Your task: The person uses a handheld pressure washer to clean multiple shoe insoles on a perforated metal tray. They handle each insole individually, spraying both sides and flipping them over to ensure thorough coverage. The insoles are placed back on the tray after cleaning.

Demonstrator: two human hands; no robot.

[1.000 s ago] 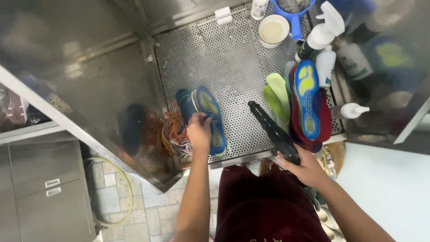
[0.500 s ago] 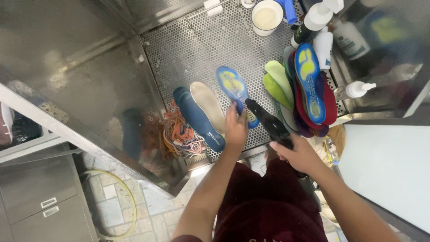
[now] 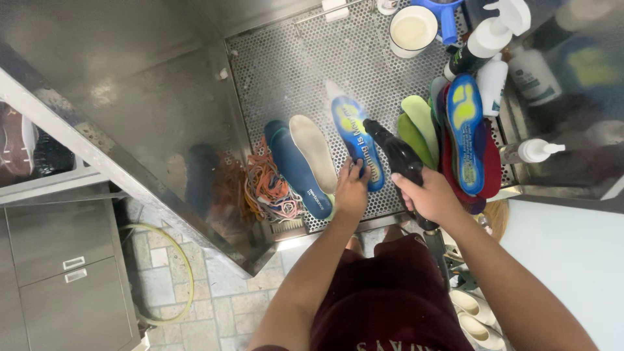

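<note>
The blue insole (image 3: 356,140) lies flat on the perforated metal tray (image 3: 286,71), its heel end pinned under the fingertips of your left hand (image 3: 351,190), toe pointing away from you. Your right hand (image 3: 432,198) is wrapped tight around the grip of a black spray gun (image 3: 398,156), whose nozzle points at the blue insole; a pale haze over the insole's far end looks like spray landing there, so by my reading you are in the middle of spraying this one piece down.

For the next move, keep the left fingers low on the heel, out of the nozzle's line, and sweep the gun along the insole's length so the whole face gets covered; the heel under your fingers will need a shift of grip to be reached.

Just left of it lie a cream insole (image 3: 313,153) and a dark blue insole (image 3: 292,168), side by side, with a tangle of orange laces (image 3: 266,188) beyond them at the tray's edge. To the right stands a stack of green, red and blue-yellow insoles (image 3: 465,140) leaning together. At the back of the tray sit a white cup (image 3: 413,31) and several spray bottles (image 3: 484,45), and a pump bottle (image 3: 530,151) lies near the right rim.
</note>
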